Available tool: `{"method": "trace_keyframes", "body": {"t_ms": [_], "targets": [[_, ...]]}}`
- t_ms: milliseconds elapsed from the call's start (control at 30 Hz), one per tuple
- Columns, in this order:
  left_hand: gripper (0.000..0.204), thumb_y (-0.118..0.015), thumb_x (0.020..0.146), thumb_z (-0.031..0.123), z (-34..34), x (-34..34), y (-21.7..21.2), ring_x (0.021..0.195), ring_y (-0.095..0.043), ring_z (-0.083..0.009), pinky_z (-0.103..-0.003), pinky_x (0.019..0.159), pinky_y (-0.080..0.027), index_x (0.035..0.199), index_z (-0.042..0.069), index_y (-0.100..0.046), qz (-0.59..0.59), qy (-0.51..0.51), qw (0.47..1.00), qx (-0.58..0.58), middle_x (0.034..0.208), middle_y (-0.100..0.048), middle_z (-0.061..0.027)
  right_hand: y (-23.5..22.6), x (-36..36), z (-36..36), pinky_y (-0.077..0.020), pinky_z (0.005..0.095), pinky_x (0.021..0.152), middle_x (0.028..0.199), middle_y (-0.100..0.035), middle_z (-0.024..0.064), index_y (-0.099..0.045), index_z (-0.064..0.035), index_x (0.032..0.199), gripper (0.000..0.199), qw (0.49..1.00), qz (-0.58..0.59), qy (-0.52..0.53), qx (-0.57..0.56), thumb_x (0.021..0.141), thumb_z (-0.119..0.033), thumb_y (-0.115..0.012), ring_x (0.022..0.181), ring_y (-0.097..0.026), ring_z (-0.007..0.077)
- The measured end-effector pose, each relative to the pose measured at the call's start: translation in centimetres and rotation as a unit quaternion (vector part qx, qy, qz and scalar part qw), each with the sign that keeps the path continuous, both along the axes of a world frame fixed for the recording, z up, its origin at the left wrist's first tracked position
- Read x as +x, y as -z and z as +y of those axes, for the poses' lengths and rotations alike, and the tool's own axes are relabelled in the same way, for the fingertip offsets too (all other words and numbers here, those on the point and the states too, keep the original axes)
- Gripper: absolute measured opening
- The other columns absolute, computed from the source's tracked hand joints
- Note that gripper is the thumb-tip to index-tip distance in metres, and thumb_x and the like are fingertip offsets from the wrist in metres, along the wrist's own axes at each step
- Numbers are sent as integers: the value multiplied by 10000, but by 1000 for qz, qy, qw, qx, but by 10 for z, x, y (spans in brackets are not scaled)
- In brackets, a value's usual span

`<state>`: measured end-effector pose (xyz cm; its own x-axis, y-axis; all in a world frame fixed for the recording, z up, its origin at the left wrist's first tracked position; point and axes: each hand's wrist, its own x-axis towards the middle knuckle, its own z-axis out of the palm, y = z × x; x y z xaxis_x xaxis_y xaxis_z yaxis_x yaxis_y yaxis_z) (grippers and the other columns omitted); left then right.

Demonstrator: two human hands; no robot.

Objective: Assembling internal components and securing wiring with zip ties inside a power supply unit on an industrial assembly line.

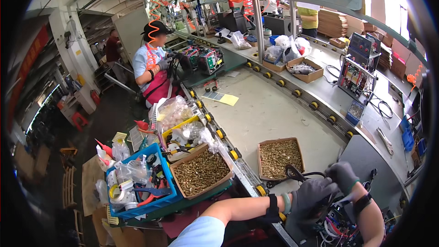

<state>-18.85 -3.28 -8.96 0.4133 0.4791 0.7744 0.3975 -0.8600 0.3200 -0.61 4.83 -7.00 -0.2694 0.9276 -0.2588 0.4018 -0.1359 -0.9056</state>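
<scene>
2 screw boxes (201, 172) (280, 158), 1 blue bin (162, 201), 2 gloved hands (311, 195) (342, 174).

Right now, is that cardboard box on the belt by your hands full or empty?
Nearly full. The open box is filled almost to its rim with small brass-coloured screws, and only its cardboard walls show, not its bottom.

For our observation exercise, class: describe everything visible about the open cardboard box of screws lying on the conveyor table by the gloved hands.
The cardboard box is shallow, brown, open-topped and roughly square, filled nearly level with small brass-coloured screws. It lies flat on the pale conveyor table, just beyond the left hand; a black cable loop lies against its near edge.
</scene>
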Motion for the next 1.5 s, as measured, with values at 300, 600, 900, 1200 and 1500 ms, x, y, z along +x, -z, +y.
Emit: {"method": "trace_keyframes", "body": {"t_ms": [300,600,900,1200,1500], "targets": [[348,-574,868,155,5,-19,23,763,-618,-274,-396,600,-482,1179,51,-457,118,-57,988,-81,923,-558,-130,-56,-70,-158,-471,325,624,760,-597,57,-573,-52,850,170,941,80,40,326,940,-196,-572,682,-583,190],[235,-637,827,163,12,-8,29,705,-602,-328,-415,608,-489,1025,61,-563,-3,26,997,-72,762,-558,-144,40,-111,-201,-472,474,909,805,-592,71,-669,-95,955,192,752,-344,-178,534,791,-195,-662,897,-629,267],[554,-704,752,48,24,-25,0,874,-662,-361,-431,730,-538,1248,104,-462,100,91,984,-117,944,-650,-160,47,-113,-183,-448,444,791,721,-593,14,-623,-142,862,146,735,-349,-216,540,787,-267,-605,704,-588,230],[470,-670,791,125,39,-60,-7,1011,-633,-370,-446,857,-525,1233,97,-515,306,1,945,-118,1118,-622,-182,-23,-43,-304,-488,404,675,750,-647,81,-642,-54,1038,226,948,-2,-88,307,823,-124,-663,660,-616,277],[409,-579,825,239,99,-67,19,1071,-639,-373,-440,925,-501,1195,79,-652,424,64,822,-376,1106,-690,-201,-17,164,-361,-503,440,664,836,-693,116,-689,-94,923,159,832,-485,136,234,768,-123,-661,709,-658,313]]}}
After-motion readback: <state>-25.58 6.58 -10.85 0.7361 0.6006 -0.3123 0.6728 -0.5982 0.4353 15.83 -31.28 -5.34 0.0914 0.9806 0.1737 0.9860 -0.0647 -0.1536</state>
